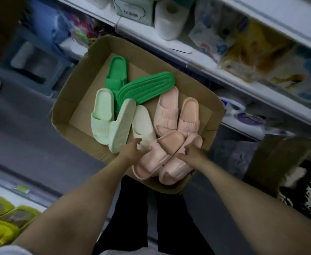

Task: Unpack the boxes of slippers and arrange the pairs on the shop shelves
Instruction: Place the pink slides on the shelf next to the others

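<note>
bare cardboard floor left of crowded slippers, box walls around

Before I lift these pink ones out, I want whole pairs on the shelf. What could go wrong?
Four pink slippers lie overlapped, so the left hand and right hand might take mismatched ones. The nearest pink slipper overhangs the cardboard box rim and may slip out. One bright green slipper lies sole-up across its mate, easily snagged.

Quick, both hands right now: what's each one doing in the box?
Left hand: grips a pink slipper at the near edge of the cardboard box.
Right hand: grips the neighbouring pink slipper.
</note>
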The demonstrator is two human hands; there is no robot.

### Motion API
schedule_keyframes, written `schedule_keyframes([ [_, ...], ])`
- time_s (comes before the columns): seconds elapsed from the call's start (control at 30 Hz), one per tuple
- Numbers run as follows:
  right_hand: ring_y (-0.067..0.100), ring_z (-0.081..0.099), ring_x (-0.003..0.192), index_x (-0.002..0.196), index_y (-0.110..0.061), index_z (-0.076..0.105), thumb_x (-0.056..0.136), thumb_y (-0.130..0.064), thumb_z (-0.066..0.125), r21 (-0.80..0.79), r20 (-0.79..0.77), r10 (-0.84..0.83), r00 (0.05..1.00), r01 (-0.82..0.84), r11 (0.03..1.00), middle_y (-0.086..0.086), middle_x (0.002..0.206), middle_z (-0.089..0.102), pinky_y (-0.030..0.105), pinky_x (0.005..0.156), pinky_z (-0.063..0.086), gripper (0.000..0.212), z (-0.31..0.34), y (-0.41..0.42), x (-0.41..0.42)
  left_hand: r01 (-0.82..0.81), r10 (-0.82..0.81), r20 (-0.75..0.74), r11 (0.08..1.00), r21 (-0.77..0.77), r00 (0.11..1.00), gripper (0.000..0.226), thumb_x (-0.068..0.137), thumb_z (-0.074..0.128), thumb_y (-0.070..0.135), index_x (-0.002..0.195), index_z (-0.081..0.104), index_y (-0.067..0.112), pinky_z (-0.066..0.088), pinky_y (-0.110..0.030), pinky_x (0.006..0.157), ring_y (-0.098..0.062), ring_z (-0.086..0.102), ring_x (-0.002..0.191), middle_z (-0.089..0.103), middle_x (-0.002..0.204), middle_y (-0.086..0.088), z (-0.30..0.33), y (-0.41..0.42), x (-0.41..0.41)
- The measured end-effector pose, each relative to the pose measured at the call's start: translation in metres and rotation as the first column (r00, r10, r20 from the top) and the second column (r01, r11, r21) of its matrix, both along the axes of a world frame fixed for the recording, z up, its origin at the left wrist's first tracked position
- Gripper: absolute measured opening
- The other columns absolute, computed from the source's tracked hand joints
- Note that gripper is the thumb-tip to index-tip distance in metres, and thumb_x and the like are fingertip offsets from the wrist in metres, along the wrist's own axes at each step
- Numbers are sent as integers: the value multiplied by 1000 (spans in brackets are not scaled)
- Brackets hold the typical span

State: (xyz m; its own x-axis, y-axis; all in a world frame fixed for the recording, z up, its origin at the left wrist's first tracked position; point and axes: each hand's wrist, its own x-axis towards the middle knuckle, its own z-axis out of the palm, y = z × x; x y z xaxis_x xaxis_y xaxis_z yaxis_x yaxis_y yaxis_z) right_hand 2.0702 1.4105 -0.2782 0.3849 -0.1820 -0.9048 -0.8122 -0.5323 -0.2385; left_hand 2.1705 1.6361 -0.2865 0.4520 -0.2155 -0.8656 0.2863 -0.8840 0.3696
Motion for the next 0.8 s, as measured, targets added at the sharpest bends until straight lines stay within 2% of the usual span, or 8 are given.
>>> schedule_keyframes([
  [0.07,24,53,124,149,-9,39,94,-43,66,7,-31,-79,996,79,997,8,142,51,22,82,36,70,-4,3,2,-28,27,-87,1000,-7,996,78,90,65,53,151,37,14,43,-30,96,-27,51,130,50,146,-13,-5,-2,5],
  [0.17,18,54,110,144,-10,46,89,-29,76,14,8,-137,990,137,990,7,132,55,22,84,39,66,-6,6,9,-106,101,-212,994,-13,972,88,81,77,50,151,36,15,49,-33,91,-27,56,124,51,143,-12,-10,-2,8],
  [0.27,17,57,103,132,-10,53,84,-11,79,54,115,-290,950,286,957,5,113,59,25,89,45,55,-7,9,14,-197,164,-331,978,-67,929,112,50,89,61,143,48,15,55,-38,93,-22,65,111,62,131,-8,-14,4,14],
  [0.4,9,63,96,120,-17,54,80,-5,82,198,239,-505,829,468,861,-1,108,64,29,88,52,50,-5,15,20,-293,221,-363,944,-154,905,100,41,87,68,125,64,18,56,-30,68,-19,71,96,74,110,-1,-15,13,29],
  [0.53,14,62,115,119,-19,60,79,-3,81,183,291,-571,767,541,821,-3,119,65,19,90,50,48,-5,30,21,-379,295,-392,912,-157,871,97,42,94,62,124,63,19,58,-51,89,-27,71,102,74,111,-4,-22,27,41],
  [0.63,18,50,129,132,-17,57,75,-8,86,-24,468,-472,748,544,839,1,139,53,20,98,45,65,-11,41,16,-455,359,-404,874,-170,841,88,44,94,51,119,62,18,55,-56,92,-30,70,103,73,112,-7,-21,33,40],
  [0.7,24,40,139,144,-20,47,72,-22,90,-125,449,-475,757,579,806,5,151,40,37,112,39,84,-20,47,12,-494,390,-428,854,-163,815,89,46,93,50,123,61,18,54,-58,93,-31,69,106,73,115,-7,-21,36,38],
  [0.8,24,40,141,154,-20,28,68,-34,92,-98,358,-619,699,687,720,3,155,39,36,113,37,108,-23,54,16,-498,381,-439,846,-189,814,88,50,93,52,124,63,18,53,-60,93,-32,69,107,73,115,-7,-25,41,34],
])
